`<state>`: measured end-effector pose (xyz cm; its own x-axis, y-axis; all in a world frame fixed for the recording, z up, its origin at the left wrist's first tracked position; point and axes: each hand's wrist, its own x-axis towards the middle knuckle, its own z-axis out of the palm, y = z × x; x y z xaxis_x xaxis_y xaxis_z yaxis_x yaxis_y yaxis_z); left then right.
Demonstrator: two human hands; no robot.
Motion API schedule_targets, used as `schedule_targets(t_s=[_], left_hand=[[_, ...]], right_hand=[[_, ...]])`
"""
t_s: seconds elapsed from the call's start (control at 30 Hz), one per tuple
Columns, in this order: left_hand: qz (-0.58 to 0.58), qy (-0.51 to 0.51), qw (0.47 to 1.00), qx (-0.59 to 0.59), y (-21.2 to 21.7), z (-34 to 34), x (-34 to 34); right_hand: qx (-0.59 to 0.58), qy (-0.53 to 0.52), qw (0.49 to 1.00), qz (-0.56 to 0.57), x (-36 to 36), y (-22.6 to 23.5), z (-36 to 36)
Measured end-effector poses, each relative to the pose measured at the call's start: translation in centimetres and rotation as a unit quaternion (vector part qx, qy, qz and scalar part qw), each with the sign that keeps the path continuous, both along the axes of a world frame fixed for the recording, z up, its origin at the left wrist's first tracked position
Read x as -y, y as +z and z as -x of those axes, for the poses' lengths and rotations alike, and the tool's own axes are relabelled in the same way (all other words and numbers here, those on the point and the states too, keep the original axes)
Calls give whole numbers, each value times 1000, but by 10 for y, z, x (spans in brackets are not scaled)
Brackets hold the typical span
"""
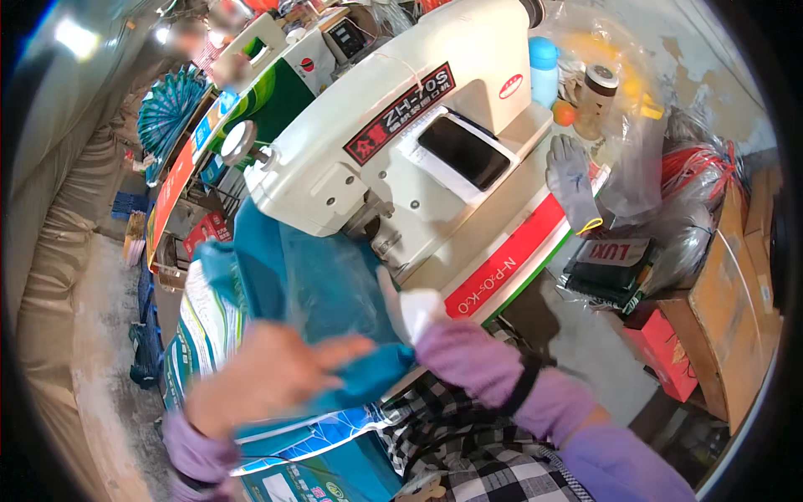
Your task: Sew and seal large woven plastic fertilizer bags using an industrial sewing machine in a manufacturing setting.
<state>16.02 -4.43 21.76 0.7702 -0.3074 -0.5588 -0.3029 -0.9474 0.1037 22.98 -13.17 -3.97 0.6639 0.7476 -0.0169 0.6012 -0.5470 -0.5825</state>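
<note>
A large white sewing machine (309,159) stands in front of me, its needle area over the mouth of a teal woven bag (259,259). Clear plastic film (330,276) shows inside the bag. My right hand (418,311), in a white glove, is closed on the bag's right edge just below the machine's foot, one finger lying along that edge. Over the near side of the mouth is my bare left hand (272,368), smeared by motion. One of its fingers points right across the teal fabric; its grip is unclear.
A phone (468,149) lies on the machine's base. To the right are a grey work glove (573,180), a blue bottle (544,71), a jar (597,100) and a cardboard box (728,309). Printed bags (318,477) lie near my lap. Blurred people are at the far left.
</note>
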Motion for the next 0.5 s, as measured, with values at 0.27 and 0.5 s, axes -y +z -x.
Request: schedule_targets(t_s=[0.27,0.5], left_hand=[[124,56,955,263,-56,45,73],[-200,190,878,392,21,68,-250]], right_hand=[[-31,-22,996,81,-54,-3,-23],[111,9,992,61,-27,-8,-16]])
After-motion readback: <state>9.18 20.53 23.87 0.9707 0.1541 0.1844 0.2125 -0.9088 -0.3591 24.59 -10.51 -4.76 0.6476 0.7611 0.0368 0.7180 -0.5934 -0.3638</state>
